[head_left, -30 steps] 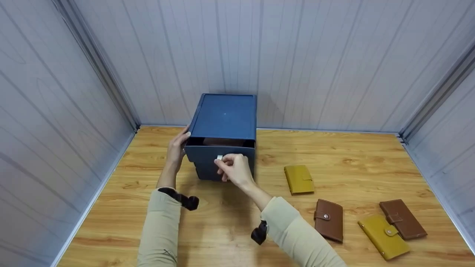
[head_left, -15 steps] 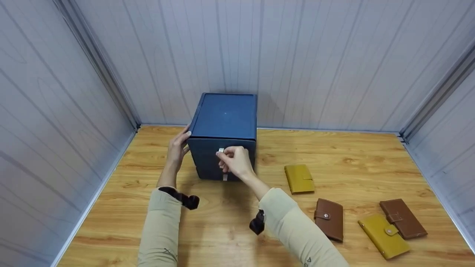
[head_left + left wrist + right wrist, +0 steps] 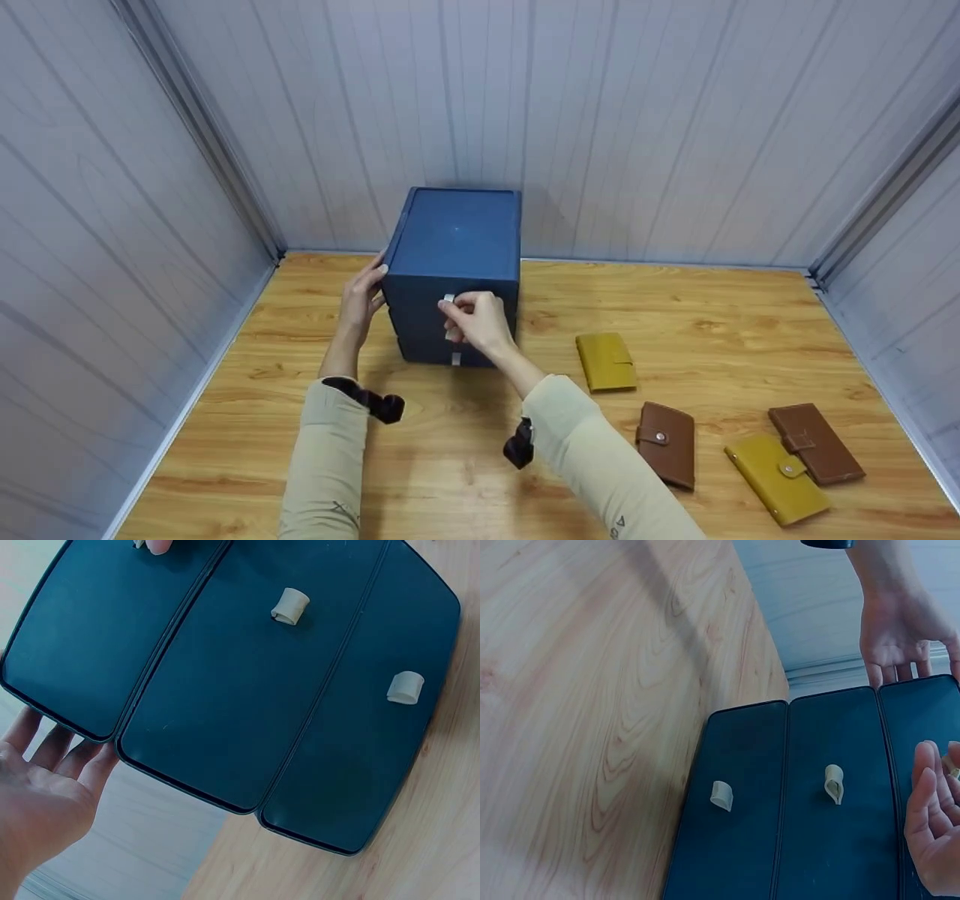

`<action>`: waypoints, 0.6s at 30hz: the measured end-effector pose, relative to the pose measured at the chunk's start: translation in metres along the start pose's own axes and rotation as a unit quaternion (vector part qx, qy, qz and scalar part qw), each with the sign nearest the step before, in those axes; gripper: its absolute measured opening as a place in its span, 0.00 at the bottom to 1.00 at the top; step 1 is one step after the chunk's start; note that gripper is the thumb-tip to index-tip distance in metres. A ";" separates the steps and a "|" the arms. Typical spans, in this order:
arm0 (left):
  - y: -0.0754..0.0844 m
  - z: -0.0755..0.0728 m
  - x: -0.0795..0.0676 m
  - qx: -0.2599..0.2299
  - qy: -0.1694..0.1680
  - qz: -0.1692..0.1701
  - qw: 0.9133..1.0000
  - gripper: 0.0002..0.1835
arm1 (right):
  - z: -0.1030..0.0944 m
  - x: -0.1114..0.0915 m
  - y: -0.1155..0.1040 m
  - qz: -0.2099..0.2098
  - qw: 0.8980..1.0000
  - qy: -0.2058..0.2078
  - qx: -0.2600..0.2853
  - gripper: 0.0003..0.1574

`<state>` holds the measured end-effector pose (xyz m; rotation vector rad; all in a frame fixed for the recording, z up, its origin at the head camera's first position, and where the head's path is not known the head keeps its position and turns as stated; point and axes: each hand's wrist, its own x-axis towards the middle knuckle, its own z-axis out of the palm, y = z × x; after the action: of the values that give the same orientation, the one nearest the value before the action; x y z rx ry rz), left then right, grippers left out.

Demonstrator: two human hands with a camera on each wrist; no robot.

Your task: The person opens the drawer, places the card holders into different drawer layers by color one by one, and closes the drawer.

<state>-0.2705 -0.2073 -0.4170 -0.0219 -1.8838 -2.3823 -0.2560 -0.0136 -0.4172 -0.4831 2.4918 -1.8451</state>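
Observation:
A dark blue drawer box (image 3: 457, 232) stands on the table near the back wall, all its drawer fronts flush. My left hand (image 3: 360, 300) rests along its left side, thumb at the top front edge; in the left wrist view its fingers (image 3: 56, 750) lie fairly straight against the side. At the top drawer, my right hand (image 3: 481, 322) pinches a pale pull tab (image 3: 448, 298) between thumb and fingers. The middle drawer's tab (image 3: 290, 606) and the bottom drawer's tab (image 3: 406, 688) show in the left wrist view. The drawers' contents are hidden.
To the right on the wooden table (image 3: 435, 465) lie a mustard card wallet (image 3: 605, 362), a brown one (image 3: 666, 445), and a second mustard one (image 3: 777, 480) touching or overlapping another brown one (image 3: 817, 442). Panelled walls (image 3: 637, 135) enclose the back and sides.
The top drawer, partly out a second ago with something brownish inside, has slid fully in. My right hand moved forward with its tab; my left hand stayed at the box's side.

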 end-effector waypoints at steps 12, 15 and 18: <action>0.000 0.000 0.000 -0.007 0.004 0.000 1.000 0.26 | 0.003 -0.008 0.015 0.001 1.000 0.003 0.010 0.17; 0.000 -0.001 0.000 -0.006 0.006 -0.002 1.000 0.26 | 0.004 -0.012 0.021 0.010 1.000 0.002 0.012 0.16; 0.000 -0.001 0.000 -0.003 0.006 -0.003 1.000 0.26 | 0.005 -0.016 0.028 0.016 1.000 0.005 0.014 0.16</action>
<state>-0.2708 -0.2083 -0.4173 -0.0039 -1.8746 -2.3860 -0.2472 -0.0068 -0.4476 -0.4328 2.4600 -1.8737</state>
